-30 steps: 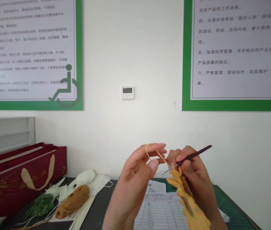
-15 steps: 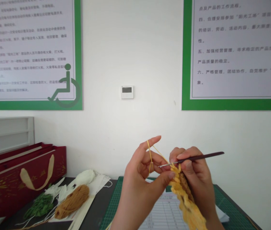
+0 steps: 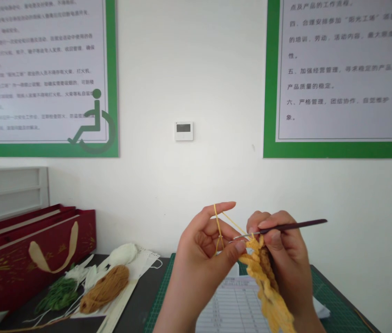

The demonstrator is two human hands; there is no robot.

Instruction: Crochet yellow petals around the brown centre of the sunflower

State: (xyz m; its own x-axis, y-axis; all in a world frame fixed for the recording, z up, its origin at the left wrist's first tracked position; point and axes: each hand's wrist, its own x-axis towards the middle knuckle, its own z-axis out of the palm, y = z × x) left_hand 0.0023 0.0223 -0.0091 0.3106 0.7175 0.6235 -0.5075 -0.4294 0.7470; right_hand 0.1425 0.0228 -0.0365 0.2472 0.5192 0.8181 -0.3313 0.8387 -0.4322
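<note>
Between thumb and fingers, my left hand (image 3: 205,259) pinches the top edge of a yellow crocheted piece (image 3: 263,282). Yellow yarn (image 3: 218,224) loops over its raised index finger and runs down to the piece. My right hand (image 3: 288,254) grips a crochet hook (image 3: 296,225) with a dark handle, its metal tip pointing left at the top stitches. The piece hangs down between both hands, with a brownish-yellow part along its right side, partly hidden by my right fingers.
A green cutting mat (image 3: 334,296) and printed sheets (image 3: 232,305) lie beneath the hands. To the left are brown yarn (image 3: 106,289), green yarn (image 3: 57,294), white yarn (image 3: 123,255) and a dark red gift bag (image 3: 36,259). Behind is a wall (image 3: 189,185).
My left thumb has moved slightly left, apart from where it pressed the piece. The hook has shifted a little right and its tip sits slightly higher. The yarn is still looped over the finger.
</note>
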